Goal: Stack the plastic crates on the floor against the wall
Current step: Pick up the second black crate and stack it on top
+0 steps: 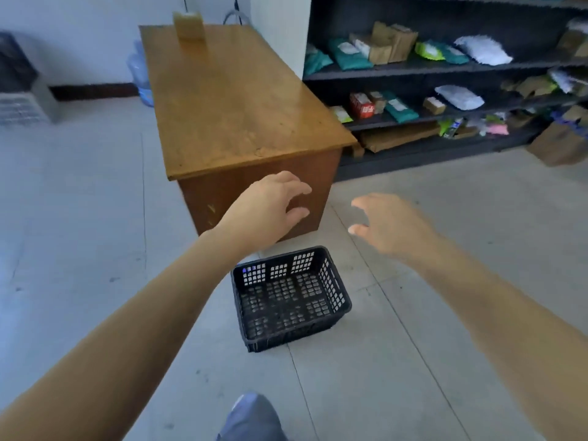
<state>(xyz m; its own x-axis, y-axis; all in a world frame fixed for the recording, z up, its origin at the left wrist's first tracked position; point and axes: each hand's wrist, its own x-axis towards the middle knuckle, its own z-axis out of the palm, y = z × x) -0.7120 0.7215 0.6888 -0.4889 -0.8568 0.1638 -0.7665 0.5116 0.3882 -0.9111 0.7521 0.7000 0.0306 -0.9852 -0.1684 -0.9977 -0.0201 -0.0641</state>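
A black plastic crate (291,299) with a lattice bottom and walls sits empty on the grey tiled floor, just in front of a wooden desk. My left hand (270,206) reaches out above and beyond the crate's far left corner, fingers spread, holding nothing. My right hand (386,226) is stretched forward above and to the right of the crate, fingers apart and empty. Neither hand touches the crate. Another dark crate-like stack (14,63) stands blurred at the far left by the wall.
The wooden desk (235,100) stands directly behind the crate with a small box (188,24) on its far end. Dark shelving (445,71) full of packets and boxes lines the right side. A water bottle (140,74) stands behind the desk. My knee (251,418) shows at the bottom.
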